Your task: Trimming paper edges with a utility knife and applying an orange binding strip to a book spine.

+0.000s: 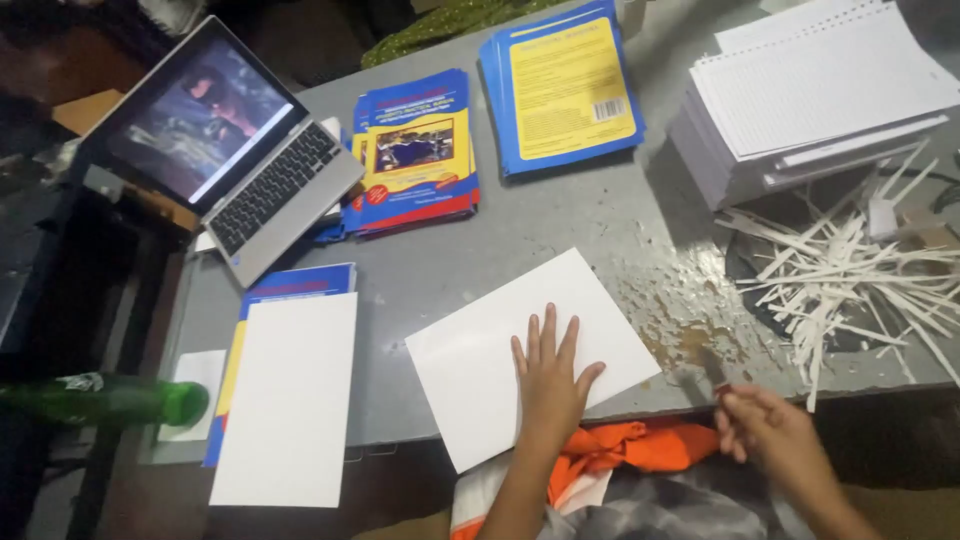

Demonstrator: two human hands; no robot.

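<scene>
Left hand (pixel 548 375) lies flat, fingers spread, on white sheet (pixel 525 350); right hand (pixel 765 428) seemingly grips a blade (pixel 712 368).

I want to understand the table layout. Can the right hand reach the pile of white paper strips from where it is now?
Probably yes. The right hand holds a small blade at the table's near edge, and the paper strips lie just beyond it with nothing between.

White sheet (pixel 500 350) lies flat, skewed, perhaps overhanging the table edge.
</scene>
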